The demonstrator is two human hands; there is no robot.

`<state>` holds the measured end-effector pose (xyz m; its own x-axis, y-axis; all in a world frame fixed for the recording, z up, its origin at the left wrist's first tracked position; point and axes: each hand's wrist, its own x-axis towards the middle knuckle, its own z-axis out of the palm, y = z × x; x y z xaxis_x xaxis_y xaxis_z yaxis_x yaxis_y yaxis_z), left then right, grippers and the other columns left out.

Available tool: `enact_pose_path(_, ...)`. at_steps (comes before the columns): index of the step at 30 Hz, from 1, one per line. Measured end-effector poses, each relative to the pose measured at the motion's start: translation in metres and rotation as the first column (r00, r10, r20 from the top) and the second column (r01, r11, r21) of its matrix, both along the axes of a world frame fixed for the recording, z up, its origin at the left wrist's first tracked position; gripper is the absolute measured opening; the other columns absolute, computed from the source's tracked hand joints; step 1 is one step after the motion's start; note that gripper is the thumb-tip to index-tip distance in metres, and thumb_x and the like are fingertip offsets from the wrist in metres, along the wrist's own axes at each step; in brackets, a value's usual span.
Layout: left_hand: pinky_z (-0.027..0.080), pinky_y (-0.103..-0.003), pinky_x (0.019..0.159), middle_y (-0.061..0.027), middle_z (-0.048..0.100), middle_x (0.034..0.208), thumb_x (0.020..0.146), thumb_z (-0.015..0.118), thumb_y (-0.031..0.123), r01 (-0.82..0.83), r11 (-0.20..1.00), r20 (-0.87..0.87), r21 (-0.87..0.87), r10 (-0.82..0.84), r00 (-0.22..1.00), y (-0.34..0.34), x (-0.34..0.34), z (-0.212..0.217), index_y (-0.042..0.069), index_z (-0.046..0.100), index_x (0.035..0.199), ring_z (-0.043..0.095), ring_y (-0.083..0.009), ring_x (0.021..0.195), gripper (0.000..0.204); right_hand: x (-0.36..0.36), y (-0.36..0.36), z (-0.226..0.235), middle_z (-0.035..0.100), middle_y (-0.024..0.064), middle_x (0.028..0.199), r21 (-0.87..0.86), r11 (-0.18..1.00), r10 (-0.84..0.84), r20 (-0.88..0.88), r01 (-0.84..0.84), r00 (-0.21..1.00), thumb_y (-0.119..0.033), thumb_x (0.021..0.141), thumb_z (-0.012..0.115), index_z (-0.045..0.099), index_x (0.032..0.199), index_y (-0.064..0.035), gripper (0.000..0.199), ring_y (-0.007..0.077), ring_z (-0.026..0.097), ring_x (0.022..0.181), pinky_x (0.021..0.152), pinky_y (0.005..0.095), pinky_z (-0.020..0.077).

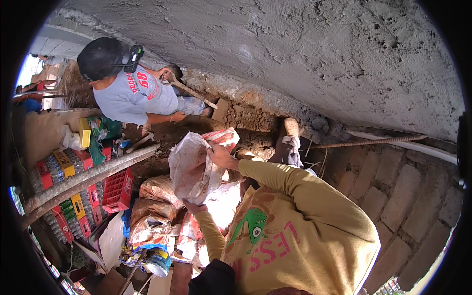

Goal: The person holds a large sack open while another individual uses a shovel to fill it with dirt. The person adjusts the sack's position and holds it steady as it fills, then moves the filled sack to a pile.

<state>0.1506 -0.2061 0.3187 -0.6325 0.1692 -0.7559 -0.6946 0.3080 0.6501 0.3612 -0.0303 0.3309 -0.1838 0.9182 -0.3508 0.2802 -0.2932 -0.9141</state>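
Observation:
A whitish, dirt-stained woven sack (189, 164) hangs with its mouth spread between my two hands. My right hand (222, 156) is closed on the sack's rim at the far right side. My left hand (195, 207) grips the near edge, its fingers partly hidden by the cloth. Beyond the sack, a person in a grey shirt holds a shovel (189, 92), its blade down on the loose brown soil (255, 115). A red and white patch of sacking (221, 137) shows behind my right hand.
Stuffed sacks (157, 196) lie at my left, near a blue and white can (158, 263). Past them are a red bottle crate (118, 191), more bottle crates (64, 164) and a long wooden pole (93, 177). A rough cement wall (319, 54) runs along the far side; stacked blocks (400, 189) stand right.

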Motion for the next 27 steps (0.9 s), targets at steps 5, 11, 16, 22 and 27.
enact_pose_path(5, 0.039, -0.039, 0.1, -0.009, 0.048, 0.132, 0.09, 0.047, 0.05, -0.048, 0.999, -0.104, 0.008, 0.049, 0.993, 0.005, 0.059, 0.025, 0.006, 0.042, 0.135, 0.049, -0.0269, 0.117, 0.063, 0.04, 0.013, 0.017, 0.055, 0.0279, 0.117, -0.044, 0.997, 0.068, -0.015, -0.069, 0.998, -0.027, 0.093, 0.043, 0.044, 0.128, 0.0022, 0.046, 0.0405, 0.052, 0.11, 0.093, 0.0426, 0.0407)
enact_pose_path(11, 0.047, -0.037, 0.091, -0.0079, 0.05, 0.129, 0.09, 0.048, 0.051, -0.143, 0.985, -0.058, 0.1, 0.149, 0.987, -0.003, 0.157, 0.03, 0.007, 0.043, 0.133, 0.053, -0.025, 0.112, 0.062, 0.128, 0.031, -0.002, 0.061, 0.0194, 0.109, 0.058, 0.981, 0.196, -0.296, -0.187, 0.935, -0.018, 0.093, 0.048, 0.05, 0.126, -0.0008, 0.037, 0.0293, 0.059, 0.101, 0.087, 0.0368, 0.0429)
enact_pose_path(16, 0.051, -0.036, 0.084, -0.0058, 0.054, 0.122, 0.091, 0.049, 0.046, -0.318, 0.944, -0.118, 0.091, 0.327, 0.937, 0.006, 0.26, 0.05, 0.009, 0.048, 0.128, 0.057, -0.0225, 0.104, 0.053, 0.209, 0.048, -0.021, 0.063, 0.0173, 0.099, 0.031, 0.936, 0.348, -0.253, -0.352, 0.903, -0.022, 0.093, 0.048, 0.051, 0.125, -0.0026, 0.037, 0.0268, 0.061, 0.093, 0.083, 0.0364, 0.0445)
enact_pose_path(22, 0.056, -0.039, 0.065, -0.0108, 0.062, 0.1, 0.087, 0.059, 0.033, -0.304, 0.946, -0.135, -0.111, 0.288, 0.948, 0.02, 0.332, 0.033, 0.004, 0.056, 0.113, 0.065, -0.0247, 0.08, 0.039, 0.272, 0.051, -0.056, 0.061, 0.0159, 0.114, 0.073, 0.955, 0.298, -0.252, -0.289, 0.921, -0.023, 0.092, 0.05, 0.052, 0.123, 0.0007, 0.038, 0.023, 0.056, 0.106, 0.092, 0.0337, 0.0403)
enact_pose_path(27, 0.055, -0.042, 0.066, -0.0136, 0.061, 0.096, 0.082, 0.065, 0.021, -0.226, 0.974, -0.072, 0.003, 0.226, 0.972, -0.071, 0.313, -0.069, 0.0, 0.052, 0.113, 0.064, -0.0282, 0.079, 0.04, 0.251, 0.021, -0.055, 0.055, 0.0175, 0.121, -0.148, 0.945, 0.252, -0.236, -0.291, 0.938, -0.019, 0.089, 0.051, 0.049, 0.125, -0.0005, 0.04, 0.0289, 0.051, 0.115, 0.098, 0.0366, 0.0371)
